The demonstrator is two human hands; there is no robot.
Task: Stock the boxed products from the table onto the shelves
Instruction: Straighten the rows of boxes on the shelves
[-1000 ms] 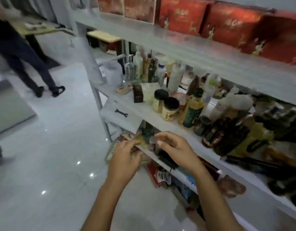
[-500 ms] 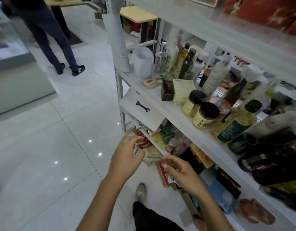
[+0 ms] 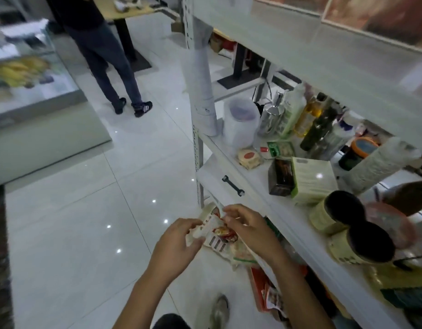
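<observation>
head view, looking down, near shelves (image 3: 288, 224)

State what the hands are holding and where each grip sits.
A flat snack packet: the left hand pinches its left edge, the right hand its top edge.

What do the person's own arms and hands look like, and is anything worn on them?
Both forearms are bare up to the bottom edge of the picture: no sleeves show. The left hand and the right hand wear no gloves. I see no watch, bracelet or ring on either, though the picture is a little blurred. The fingers are bare too.
</observation>
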